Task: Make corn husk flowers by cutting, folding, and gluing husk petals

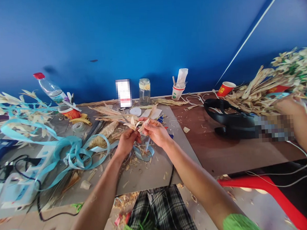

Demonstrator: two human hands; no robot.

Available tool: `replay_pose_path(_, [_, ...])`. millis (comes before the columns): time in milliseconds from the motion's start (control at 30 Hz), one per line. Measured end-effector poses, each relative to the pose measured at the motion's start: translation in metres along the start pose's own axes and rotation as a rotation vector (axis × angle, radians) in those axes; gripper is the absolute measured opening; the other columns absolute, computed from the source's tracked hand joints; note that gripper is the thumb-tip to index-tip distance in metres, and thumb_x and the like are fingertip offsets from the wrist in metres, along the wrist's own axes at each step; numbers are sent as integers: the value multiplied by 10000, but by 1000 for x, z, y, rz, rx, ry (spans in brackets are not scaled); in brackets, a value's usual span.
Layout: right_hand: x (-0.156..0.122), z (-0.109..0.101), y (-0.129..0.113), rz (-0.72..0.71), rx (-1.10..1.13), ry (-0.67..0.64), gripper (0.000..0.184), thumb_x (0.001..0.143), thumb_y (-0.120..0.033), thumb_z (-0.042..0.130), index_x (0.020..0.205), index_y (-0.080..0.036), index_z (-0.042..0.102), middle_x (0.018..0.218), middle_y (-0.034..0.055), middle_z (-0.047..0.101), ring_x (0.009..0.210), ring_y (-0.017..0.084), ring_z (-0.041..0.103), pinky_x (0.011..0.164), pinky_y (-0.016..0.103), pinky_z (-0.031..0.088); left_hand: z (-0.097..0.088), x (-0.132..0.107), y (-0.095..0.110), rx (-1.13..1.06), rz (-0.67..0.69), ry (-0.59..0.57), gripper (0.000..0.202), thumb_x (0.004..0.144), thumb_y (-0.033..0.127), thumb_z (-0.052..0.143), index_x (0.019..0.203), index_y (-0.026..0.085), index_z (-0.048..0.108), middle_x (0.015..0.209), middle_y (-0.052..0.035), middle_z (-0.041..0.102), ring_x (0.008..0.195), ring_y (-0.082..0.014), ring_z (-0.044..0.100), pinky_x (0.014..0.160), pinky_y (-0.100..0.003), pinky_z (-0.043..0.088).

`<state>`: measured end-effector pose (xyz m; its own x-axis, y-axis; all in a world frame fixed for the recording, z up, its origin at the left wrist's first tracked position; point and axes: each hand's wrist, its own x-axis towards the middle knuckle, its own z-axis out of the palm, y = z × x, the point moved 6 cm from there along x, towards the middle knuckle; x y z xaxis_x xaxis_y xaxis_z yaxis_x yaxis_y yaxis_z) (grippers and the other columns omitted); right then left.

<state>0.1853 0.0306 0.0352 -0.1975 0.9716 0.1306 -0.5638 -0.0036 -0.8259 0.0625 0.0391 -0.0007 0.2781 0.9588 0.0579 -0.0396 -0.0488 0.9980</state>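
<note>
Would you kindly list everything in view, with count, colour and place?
husk flower: one, straw, between both hands
ribbon: one tangle, light blue, left of hands
bottle: one, clear, red cap, back left
jar: one, clear, back centre
white cup: one, white, right of jar
red cup: one, red, back right
husk bundle: one, straw, far right
black device: one, black, right of hands
co-worker's hand: one, right edge
left hand: one, pinching the flower
right hand: one, pinching the flower

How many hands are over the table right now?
3. The left hand and right hand pinch a husk piece at centre; a co-worker's hand is by the husk bundle at far right. Another may be hidden past the edge.
</note>
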Motion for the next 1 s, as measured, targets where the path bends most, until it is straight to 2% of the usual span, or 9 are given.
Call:
replay_pose_path(67, [-1,6,-3,-27,16,-55,198,674,-322,733,646,-169,611,918,15,655,524,57,472,549,245,385,1,-1,0,47,6,-8,247,772,373,612,718,133,593,581,-4,597,507,-121,542,547,-253,396])
replay_pose_path(167, [-1,5,-5,-56,73,-72,196,680,-327,737,647,-175,619,987,21,660,557,65,507,572,249,411,2,-1,-1,63,0,-6,254,760,383,630,712,136,602,573,-3,604,493,-118,535,523,-243,375])
replay_pose_path(333, [1,-2,-2,-41,164,-102,173,709,-329,729,695,-192,624,919,3,672,583,76,541,626,258,442,3,-1,-2,70,-27,13,275,745,404,643,691,138,601,550,1,604,464,-107,514,499,-235,347])
replay_pose_path(467, [-1,3,-3,-37,88,-167,193,708,-343,731,686,-181,630,918,19,668,572,79,545,599,254,434,3,-3,3,98,-27,35,290,742,417,641,674,140,593,496,12,585,441,-103,497,496,-233,334])
replay_pose_path(567, [-2,7,-4,-48,39,-171,226,696,-365,736,657,-176,620,833,16,649,575,86,542,602,255,433,5,-4,4,101,-46,32,286,744,409,639,662,138,592,476,13,577,436,-101,488,490,-231,321])
replay_pose_path(700, [0,2,-3,-17,64,-83,270,669,-392,744,637,-182,577,730,-8,603,570,91,530,599,254,433,7,-6,5,-36,-63,-7,211,703,332,677,672,132,617,517,8,588,446,-90,478,480,-224,317])
replay_pose_path(800, [2,-8,-3,30,99,-18,279,640,-395,748,657,-186,563,719,-17,592,540,85,503,596,261,439,10,-8,5,-219,-95,-82,196,678,290,694,786,131,658,718,-29,668,476,-78,489,486,-225,339])
replay_pose_path(867, [4,-13,-5,52,117,4,286,632,-392,743,650,-187,544,702,-21,585,536,86,491,601,265,441,11,-9,6,-294,-126,-121,241,711,339,682,829,129,665,810,-56,687,472,-69,480,482,-229,344])
replay_pose_path(1000, [4,-15,-9,66,172,-40,270,645,-347,735,623,-182,521,649,-29,565,522,84,478,595,258,428,9,-9,6,-299,-154,-113,336,769,450,630,817,120,668,728,-59,685,383,-33,376,435,-223,293])
